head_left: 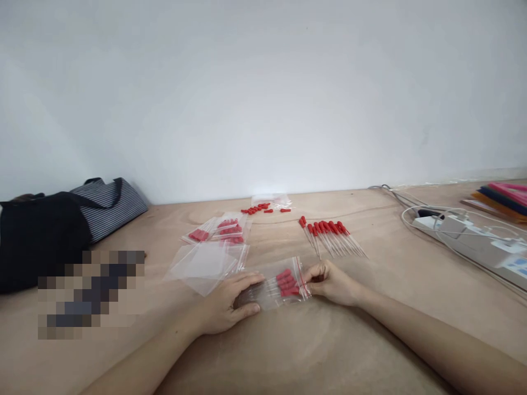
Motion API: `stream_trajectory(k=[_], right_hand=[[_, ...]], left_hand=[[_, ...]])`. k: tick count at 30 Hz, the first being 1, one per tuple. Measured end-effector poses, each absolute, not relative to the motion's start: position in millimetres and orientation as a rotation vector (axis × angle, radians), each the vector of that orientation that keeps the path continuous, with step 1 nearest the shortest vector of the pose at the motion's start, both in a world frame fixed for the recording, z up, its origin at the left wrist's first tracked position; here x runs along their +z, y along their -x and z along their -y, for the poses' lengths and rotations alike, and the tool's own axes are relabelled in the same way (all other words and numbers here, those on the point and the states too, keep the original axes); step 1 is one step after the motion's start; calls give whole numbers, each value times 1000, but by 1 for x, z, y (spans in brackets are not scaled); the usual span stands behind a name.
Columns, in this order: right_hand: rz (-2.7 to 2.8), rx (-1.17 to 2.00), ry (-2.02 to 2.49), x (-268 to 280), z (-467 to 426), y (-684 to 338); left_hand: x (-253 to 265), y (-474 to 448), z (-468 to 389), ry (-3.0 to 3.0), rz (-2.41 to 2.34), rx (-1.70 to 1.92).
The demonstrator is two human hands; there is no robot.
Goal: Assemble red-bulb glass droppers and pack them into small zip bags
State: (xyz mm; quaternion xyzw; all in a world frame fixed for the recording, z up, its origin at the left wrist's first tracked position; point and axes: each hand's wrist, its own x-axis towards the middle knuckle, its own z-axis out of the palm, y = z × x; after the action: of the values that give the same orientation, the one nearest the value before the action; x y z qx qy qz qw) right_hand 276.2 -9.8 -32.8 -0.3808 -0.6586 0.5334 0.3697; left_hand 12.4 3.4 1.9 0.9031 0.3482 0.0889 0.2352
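Observation:
A clear zip bag (269, 299) with a red seal line lies flat between my hands, with several red-bulbed droppers (287, 282) inside. My left hand (233, 302) is curled around its left end, thumb below and fingers above. At the seal end, my right hand (329, 282) pinches the bag's edge; its fingertips are partly hidden. Beyond the right hand lies a fanned row of loose droppers (331, 230), red bulbs away from me. Left of centre are filled zip bags (226, 227) and flat, clear bags (201, 263).
Loose red rubber bulbs (255, 209) lie at the back, beside clear thin items (272, 201). A power strip (477, 238) with cables stands at right, near coloured folders (504, 197). A dark bag (41, 236) and a striped bag (132, 206) sit at left, behind a blurred patch.

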Motion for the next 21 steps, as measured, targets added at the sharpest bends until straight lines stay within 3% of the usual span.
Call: stream_trajectory(k=[18, 21], right_hand=[[1639, 1305, 1138, -37, 12, -273], [1663, 1147, 1265, -28, 0, -286]], left_hand=[[0, -14, -2, -2521, -916, 281], [2, -15, -1, -2516, -914, 280]])
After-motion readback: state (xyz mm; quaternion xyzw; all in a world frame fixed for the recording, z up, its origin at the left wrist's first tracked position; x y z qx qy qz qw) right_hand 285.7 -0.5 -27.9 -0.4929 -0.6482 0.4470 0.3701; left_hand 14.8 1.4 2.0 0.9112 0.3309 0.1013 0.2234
